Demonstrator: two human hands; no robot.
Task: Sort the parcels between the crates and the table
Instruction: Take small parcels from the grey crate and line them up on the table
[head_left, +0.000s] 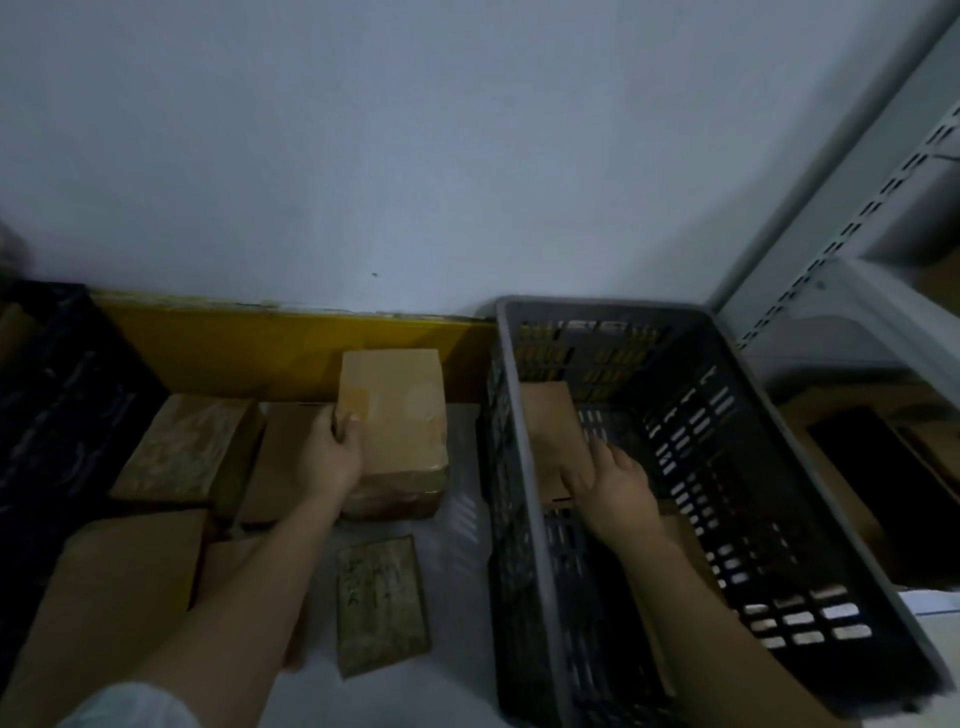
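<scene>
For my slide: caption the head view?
Left hand grips a box on the table; right hand reaches into the crate.

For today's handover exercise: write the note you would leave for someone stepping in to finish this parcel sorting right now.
Left hand grips the tall taped parcel on the table.
Right hand reaches into the grey crate, fingers on the brown parcel inside; grasp unclear.
Done: several parcels lie on the table, including a flat one.
Left: the crate's parcels. A black crate stands at far left.

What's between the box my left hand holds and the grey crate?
Only a bare strip of table separates the box from the crate, per the head view.
</scene>
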